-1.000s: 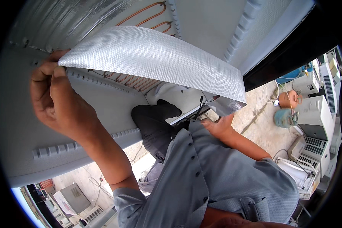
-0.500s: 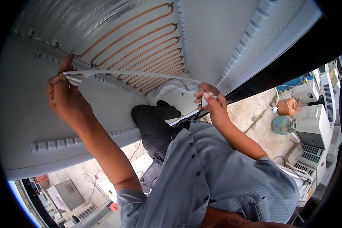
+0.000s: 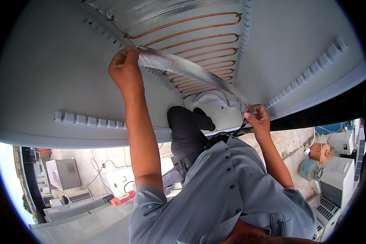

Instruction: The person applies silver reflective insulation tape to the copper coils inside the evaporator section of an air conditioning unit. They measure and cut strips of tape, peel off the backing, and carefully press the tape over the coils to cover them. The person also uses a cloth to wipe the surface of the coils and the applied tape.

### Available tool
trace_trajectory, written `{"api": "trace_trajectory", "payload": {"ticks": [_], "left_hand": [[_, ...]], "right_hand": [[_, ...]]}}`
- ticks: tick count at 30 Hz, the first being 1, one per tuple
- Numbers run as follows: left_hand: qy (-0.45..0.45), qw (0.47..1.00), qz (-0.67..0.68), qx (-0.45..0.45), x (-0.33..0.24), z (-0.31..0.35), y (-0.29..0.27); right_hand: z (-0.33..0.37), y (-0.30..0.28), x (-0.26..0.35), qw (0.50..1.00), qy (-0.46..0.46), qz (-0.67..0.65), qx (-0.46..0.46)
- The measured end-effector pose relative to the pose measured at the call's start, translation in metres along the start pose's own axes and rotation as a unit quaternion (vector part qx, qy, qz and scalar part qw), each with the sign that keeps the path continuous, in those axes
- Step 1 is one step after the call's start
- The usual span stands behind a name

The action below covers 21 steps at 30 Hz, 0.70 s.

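A strip of silver foil tape [image 3: 182, 65] is stretched between my two hands, sagging a little along its length. My left hand [image 3: 127, 69] pinches one end, close to the left wall of a refrigerator cabinet. The other end is pinched by my right hand [image 3: 258, 118], lower and to the right. Behind the strip, a copper tube [image 3: 199, 35] snakes in several rows over the cabinet's back wall. Silver foil strips [image 3: 166, 12] lie over the topmost part of that wall. The tape hides part of the tubing.
Ribbed shelf supports [image 3: 89, 120] run along the left wall, with more supports [image 3: 309, 73] on the right. My leg [image 3: 187, 130] stands inside the cabinet by a white raised floor part [image 3: 213, 97]. Outside on the right are an orange gas cylinder [image 3: 321, 153] and a teal cylinder [image 3: 310, 170].
The strip has turned from edge-on to show its shiny face. In the picture, both hands sit farther right, the left one higher and the right one lower; the view has shifted too.
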<state>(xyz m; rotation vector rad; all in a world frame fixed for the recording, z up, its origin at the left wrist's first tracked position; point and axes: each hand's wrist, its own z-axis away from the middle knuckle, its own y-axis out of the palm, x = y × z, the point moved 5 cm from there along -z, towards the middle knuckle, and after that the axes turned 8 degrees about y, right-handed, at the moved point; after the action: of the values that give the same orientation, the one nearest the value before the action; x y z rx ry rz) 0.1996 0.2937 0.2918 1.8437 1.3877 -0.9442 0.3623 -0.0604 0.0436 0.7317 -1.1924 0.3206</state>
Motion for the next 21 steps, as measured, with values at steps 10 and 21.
{"api": "trace_trajectory", "payload": {"ticks": [10, 21], "left_hand": [[0.014, 0.995, -0.095, 0.017, -0.009, 0.007, -0.001], [0.074, 0.988, -0.135, 0.012, -0.034, -0.008, -0.009]], "right_hand": [[-0.016, -0.002, -0.016, 0.939, 0.230, -0.171, 0.187], [-0.051, 0.024, -0.034, 0.857, 0.273, -0.314, 0.303]]}}
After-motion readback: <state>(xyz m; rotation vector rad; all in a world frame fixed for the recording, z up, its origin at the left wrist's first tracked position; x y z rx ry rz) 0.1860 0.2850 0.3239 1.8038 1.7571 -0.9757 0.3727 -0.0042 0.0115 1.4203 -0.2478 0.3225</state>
